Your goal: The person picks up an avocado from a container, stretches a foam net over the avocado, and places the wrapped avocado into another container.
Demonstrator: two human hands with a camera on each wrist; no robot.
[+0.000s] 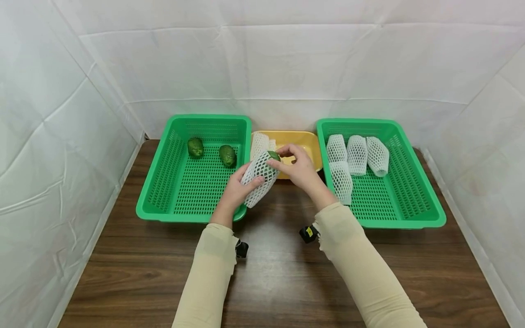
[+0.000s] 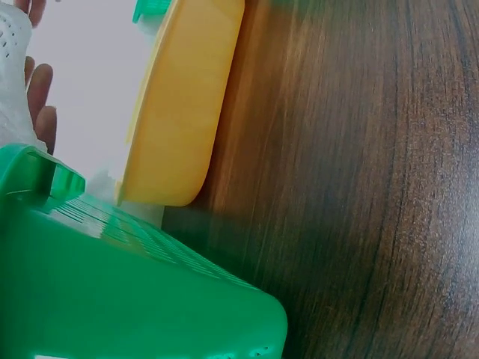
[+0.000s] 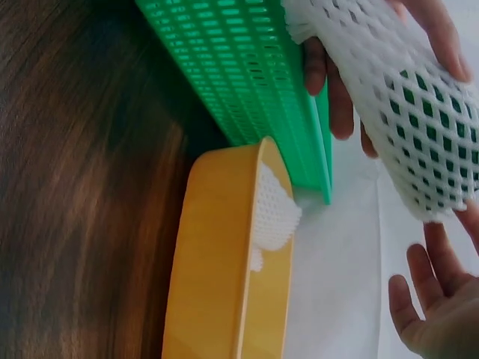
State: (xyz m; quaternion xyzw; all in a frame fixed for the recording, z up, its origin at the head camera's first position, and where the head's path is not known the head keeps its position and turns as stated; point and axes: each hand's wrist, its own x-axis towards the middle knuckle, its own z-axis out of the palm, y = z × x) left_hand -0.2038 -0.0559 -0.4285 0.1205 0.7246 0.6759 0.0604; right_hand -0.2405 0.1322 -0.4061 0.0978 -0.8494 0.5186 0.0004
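Note:
A white foam net sleeve surrounds a dark green avocado, whose top end shows at the sleeve's upper mouth. My left hand grips the sleeve from the left, thumb across its front. At the upper mouth my right hand pinches the net's rim, thumb in front and fingers behind, close against the avocado. The right wrist view shows the dark green through the mesh of the net, with the right hand at its mouth. In the left wrist view only part of the sleeve shows.
The green basket at left holds two bare avocados, one near its back wall, another rightward. Behind my hands sits a yellow tray with foam nets. The right green basket contains several sleeved pieces.

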